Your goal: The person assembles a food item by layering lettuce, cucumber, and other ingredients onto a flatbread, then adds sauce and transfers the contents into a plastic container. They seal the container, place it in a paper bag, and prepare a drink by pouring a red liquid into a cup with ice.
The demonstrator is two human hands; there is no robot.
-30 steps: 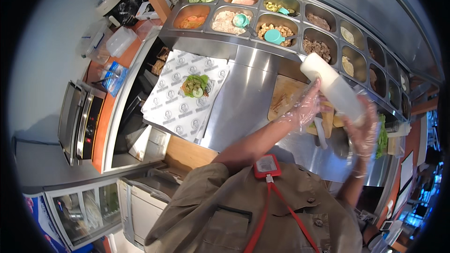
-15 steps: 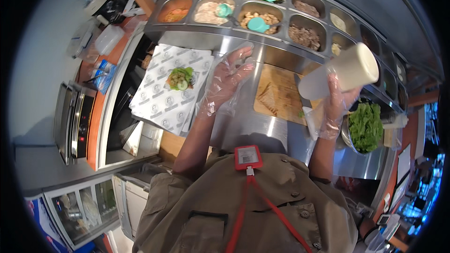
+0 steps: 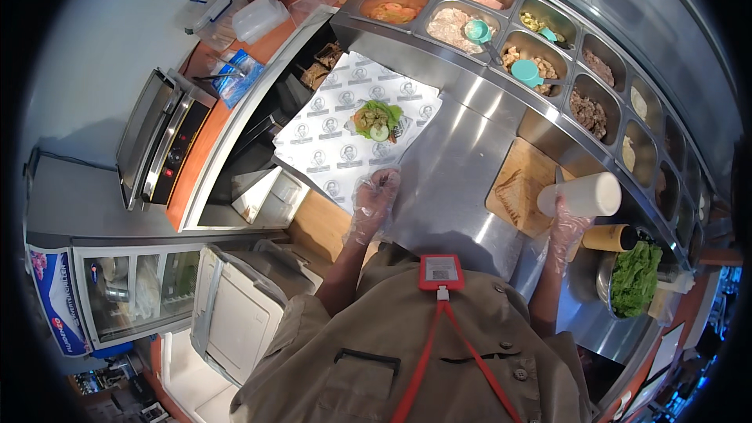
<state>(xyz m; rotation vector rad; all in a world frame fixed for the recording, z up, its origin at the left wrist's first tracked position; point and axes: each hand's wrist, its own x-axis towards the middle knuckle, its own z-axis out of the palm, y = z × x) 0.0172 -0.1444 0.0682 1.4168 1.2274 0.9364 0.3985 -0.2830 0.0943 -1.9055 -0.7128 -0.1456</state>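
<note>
My right hand [image 3: 569,229], in a clear plastic glove, grips a white squeeze bottle [image 3: 589,194] that lies tilted over the right edge of a wooden cutting board [image 3: 526,158]. On that board is a toasted bread triangle [image 3: 513,194]. My left hand [image 3: 377,197], gloved too, is closed with its fingers curled in at the near right edge of the printed paper sheets [image 3: 313,158]. Whether it pinches the paper is hidden. A small heap of lettuce with cucumber [image 3: 376,119] sits on the paper.
Steel tubs of fillings [image 3: 501,51] line the counter's far side, two with teal scoops. At the right are a yellow bottle with a black cap [image 3: 611,237] and a bowl of lettuce [image 3: 636,278]. A press grill [image 3: 168,149] stands left, above a chest with its lid [image 3: 239,309].
The view has swung left. My left hand, spread open before, has closed and come to the paper's near edge. My right hand has lowered the squeeze bottle and tilted it closer to level.
</note>
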